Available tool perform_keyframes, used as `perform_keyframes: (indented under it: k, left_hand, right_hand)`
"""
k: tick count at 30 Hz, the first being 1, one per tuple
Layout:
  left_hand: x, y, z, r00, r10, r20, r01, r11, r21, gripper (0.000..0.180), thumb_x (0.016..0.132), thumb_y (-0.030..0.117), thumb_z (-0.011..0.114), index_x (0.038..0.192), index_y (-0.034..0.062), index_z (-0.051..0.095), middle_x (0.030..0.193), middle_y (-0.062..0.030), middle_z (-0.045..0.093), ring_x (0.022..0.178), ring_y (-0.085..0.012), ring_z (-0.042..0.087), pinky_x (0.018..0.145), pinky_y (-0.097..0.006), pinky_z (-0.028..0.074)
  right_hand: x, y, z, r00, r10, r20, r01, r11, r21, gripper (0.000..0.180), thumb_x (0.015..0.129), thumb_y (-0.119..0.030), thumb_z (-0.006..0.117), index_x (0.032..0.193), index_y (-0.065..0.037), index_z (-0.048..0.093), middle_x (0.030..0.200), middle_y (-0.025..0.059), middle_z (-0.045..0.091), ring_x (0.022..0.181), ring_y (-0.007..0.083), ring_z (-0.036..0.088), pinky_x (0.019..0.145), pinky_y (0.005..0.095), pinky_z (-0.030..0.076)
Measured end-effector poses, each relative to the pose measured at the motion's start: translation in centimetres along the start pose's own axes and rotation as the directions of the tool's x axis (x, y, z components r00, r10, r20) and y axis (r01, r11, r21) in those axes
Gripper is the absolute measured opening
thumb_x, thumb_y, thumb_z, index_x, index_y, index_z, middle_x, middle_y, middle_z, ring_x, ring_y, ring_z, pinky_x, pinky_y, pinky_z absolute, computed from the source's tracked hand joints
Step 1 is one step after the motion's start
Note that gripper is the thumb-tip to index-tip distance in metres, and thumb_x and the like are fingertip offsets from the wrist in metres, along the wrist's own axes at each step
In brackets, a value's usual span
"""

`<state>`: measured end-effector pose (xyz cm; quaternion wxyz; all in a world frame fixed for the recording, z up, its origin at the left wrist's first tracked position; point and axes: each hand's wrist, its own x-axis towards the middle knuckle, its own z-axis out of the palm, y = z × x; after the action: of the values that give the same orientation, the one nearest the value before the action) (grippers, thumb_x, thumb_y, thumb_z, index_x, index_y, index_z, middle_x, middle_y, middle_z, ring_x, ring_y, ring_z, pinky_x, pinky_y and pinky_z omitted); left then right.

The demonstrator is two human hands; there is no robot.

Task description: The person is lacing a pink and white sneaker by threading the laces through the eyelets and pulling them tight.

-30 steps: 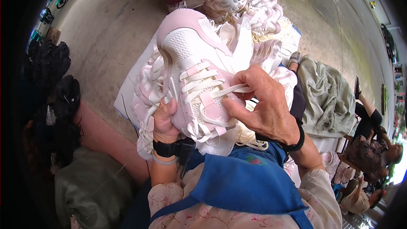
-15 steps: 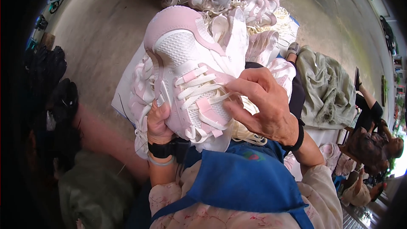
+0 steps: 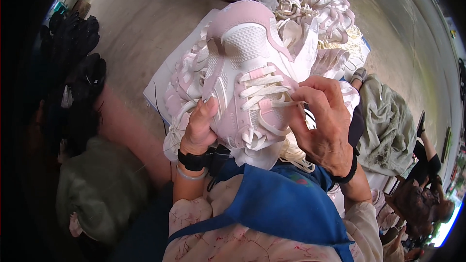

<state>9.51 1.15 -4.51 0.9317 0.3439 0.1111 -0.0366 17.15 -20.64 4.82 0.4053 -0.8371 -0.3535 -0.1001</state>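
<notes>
Concrete floor [image 3: 141, 34] | right hand [image 3: 324, 128] pinches lace [image 3: 280, 103] | left hand [image 3: 198, 128] clasps sneaker [image 3: 245, 43], probably underneath

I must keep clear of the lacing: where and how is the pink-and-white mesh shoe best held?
Probably by the lower left side of the shoe, coming from the person's left, where the left hand rests its thumb. The lacing faces up, and the right hand pinches the flat white lace at the right edge, leaving the left side freer.

I view: crumpled grey-green cloth [image 3: 386, 126], right; dark olive cloth [image 3: 104, 184], lower left; black heap [image 3: 73, 39], upper left; concrete floor [image 3: 145, 24].
</notes>
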Motion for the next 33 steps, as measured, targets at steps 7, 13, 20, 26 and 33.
perform_keyframes:
  k: [7, 13, 20, 26, 33]
  left_hand:
    - [-0.3, 1.4, 1.3, 0.988, 0.021, 0.155, -0.039, 0.993, 0.115, 0.082, 0.079, 0.032, 0.071, 0.141, -0.0035, 0.03, 0.136, -0.0142, 0.046, 0.124, -0.0259, 0.047, 0.106, -0.039, 0.036]
    - [-0.5, 1.2, 0.6, 0.992, -0.092, 0.09, 0.086, 0.993, 0.076, 0.081, 0.077, 0.022, 0.073, 0.14, -0.0036, 0.031, 0.136, -0.0141, 0.047, 0.124, -0.0265, 0.047, 0.107, -0.039, 0.035]
    - [-0.2, 0.5, -0.2, 0.98, -0.131, 0.146, 0.14, 0.989, -0.055, 0.078, 0.075, 0.017, 0.074, 0.139, -0.0032, 0.034, 0.133, -0.0156, 0.051, 0.121, -0.0289, 0.051, 0.105, -0.041, 0.038]
    - [0.0, 0.3, -0.4, 0.982, -0.136, 0.128, 0.149, 0.984, -0.097, 0.081, 0.073, 0.017, 0.076, 0.139, -0.0031, 0.034, 0.133, -0.0159, 0.051, 0.121, -0.03, 0.051, 0.105, -0.042, 0.038]
    - [-0.1, 0.4, 0.2, 0.981, -0.139, 0.139, 0.152, 0.984, -0.088, 0.084, 0.071, 0.018, 0.079, 0.139, -0.0029, 0.034, 0.134, -0.0162, 0.049, 0.123, -0.0304, 0.049, 0.106, -0.043, 0.038]
  right_hand:
    - [0.7, -0.3, 0.2, 0.997, -0.065, 0.035, 0.067, 0.996, -0.055, 0.026, 0.066, 0.007, 0.069, 0.086, -0.005, 0.057, 0.093, 0.011, 0.057, 0.077, 0.0236, 0.06, 0.064, 0.0318, 0.049]
    - [0.5, 0.2, 0.2, 0.999, -0.042, 0.005, 0.042, 0.999, -0.012, 0.024, 0.067, 0.007, 0.068, 0.084, -0.004, 0.055, 0.09, 0.0102, 0.058, 0.072, 0.0231, 0.059, 0.063, 0.0319, 0.049]
    - [0.6, 0.7, -0.4, 0.995, 0.072, 0.069, -0.085, 0.971, 0.222, 0.022, 0.068, 0.004, 0.067, 0.085, -0.002, 0.055, 0.085, 0.0108, 0.058, 0.073, 0.0244, 0.059, 0.063, 0.0315, 0.047]
    - [0.9, 0.4, -0.8, 0.997, 0.035, 0.071, -0.05, 0.973, 0.224, 0.018, 0.071, 0.004, 0.067, 0.086, -0.001, 0.057, 0.086, 0.0098, 0.058, 0.076, 0.0209, 0.059, 0.066, 0.0292, 0.047]
    - [0.9, 0.9, -0.9, 0.979, 0.195, 0.068, -0.204, 0.86, 0.469, 0.01, 0.083, 0.002, 0.062, 0.091, 0.002, 0.056, 0.082, 0.0083, 0.06, 0.07, 0.0132, 0.058, 0.061, 0.0252, 0.047]
